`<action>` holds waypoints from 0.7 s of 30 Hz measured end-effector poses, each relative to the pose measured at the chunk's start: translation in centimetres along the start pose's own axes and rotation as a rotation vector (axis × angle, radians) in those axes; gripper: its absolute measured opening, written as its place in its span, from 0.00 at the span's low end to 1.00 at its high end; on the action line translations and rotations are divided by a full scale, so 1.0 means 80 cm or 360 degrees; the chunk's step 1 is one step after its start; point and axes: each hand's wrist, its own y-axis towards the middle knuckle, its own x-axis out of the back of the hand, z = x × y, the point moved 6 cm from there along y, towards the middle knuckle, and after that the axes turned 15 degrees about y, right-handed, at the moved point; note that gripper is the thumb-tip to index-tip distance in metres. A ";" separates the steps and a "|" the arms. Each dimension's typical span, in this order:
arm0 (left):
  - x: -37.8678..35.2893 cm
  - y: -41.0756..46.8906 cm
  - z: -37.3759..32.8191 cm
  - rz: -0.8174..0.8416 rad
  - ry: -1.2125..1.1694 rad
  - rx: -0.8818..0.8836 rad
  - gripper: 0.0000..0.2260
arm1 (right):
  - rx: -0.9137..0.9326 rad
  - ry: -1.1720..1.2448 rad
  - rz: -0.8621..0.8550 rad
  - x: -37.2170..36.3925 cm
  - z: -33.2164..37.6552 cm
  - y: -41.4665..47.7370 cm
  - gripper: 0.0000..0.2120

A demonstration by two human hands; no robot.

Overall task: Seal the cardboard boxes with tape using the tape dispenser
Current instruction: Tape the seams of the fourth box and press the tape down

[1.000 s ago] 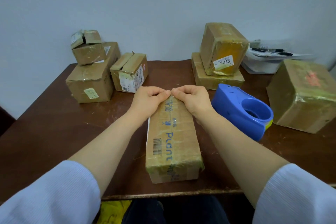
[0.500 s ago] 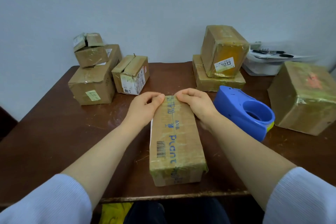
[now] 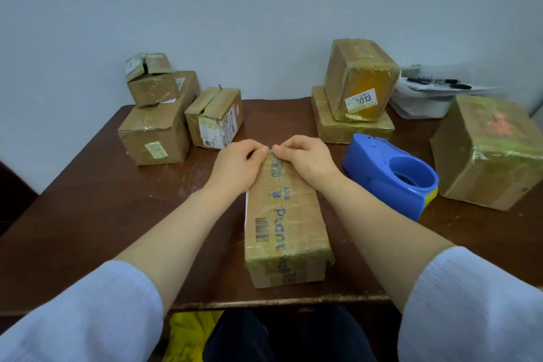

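Left hand [image 3: 238, 164] and right hand [image 3: 305, 160] have met again, curled over the twelve-o'clock edge of the long cardboard box [image 3: 286, 226]; that end's tape looks pressed home.

My bare forearms [image 3: 182, 229] reach forward, left grip [image 3: 238, 164] and right grip [image 3: 308, 161] nearly touching, fingers curled down over the box's [image 3: 285, 214] far end.

The left hand [image 3: 238, 164] and right hand [image 3: 308, 161] hide the far end of the box [image 3: 286, 223]; the papers [image 3: 435, 88] behind are blurred.
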 end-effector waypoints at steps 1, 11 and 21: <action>0.000 -0.002 -0.002 -0.0002 0.0016 0.0002 0.11 | -0.0033 0.0046 -0.0012 0.001 -0.001 0.000 0.06; -0.008 -0.022 0.004 0.0363 -0.1141 0.0491 0.18 | -0.0340 0.0056 0.0121 0.005 -0.004 -0.015 0.30; -0.015 -0.046 -0.001 0.0214 -0.0706 0.0476 0.28 | -0.0345 -0.0090 0.0003 0.010 -0.009 -0.050 0.26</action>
